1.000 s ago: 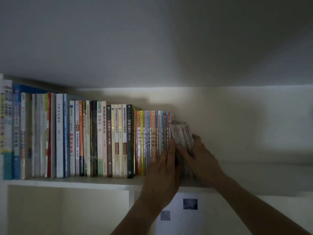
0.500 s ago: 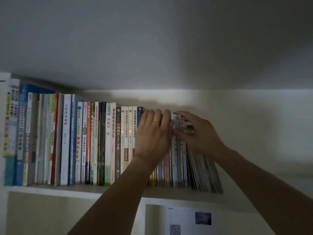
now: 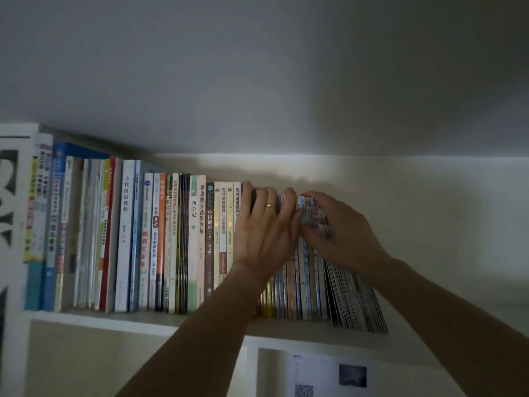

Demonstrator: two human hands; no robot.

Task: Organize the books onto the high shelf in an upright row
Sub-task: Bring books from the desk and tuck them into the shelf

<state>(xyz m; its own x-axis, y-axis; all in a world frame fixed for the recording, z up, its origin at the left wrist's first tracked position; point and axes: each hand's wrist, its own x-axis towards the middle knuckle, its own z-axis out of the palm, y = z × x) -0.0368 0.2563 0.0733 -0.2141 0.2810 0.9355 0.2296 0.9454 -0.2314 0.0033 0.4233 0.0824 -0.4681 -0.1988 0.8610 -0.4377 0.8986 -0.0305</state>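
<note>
a long row of books (image 3: 160, 242) stands upright on the high shelf (image 3: 120, 320), running from the shelf's left end to past its middle. the taller volumes with white, blue, orange and cream spines sit at the left; toward the right the row turns into thin pastel-spined booklets (image 3: 303, 287).

at the right end of the row a batch of thin dark-edged magazines (image 3: 355, 302) leans, tops tilted left against the booklets and bottoms splayed out toward the shelf's bare right part.

the left hand (image 3: 264, 233) lies flat against the spines near the top of the row, fingers straight and together, a gold ring (image 3: 269, 205) on one finger; it presses the books and grips nothing. the right hand (image 3: 339, 230) is just beside it, thumb and fingers curled round the tops of several thin booklets and the leaning magazines, pinching them together. the two hands almost touch at the fingertips.

below the shelf's front edge, a white sheet of paper (image 3: 320, 376) with a dark photo and a square code hangs in the lower compartment.
</note>
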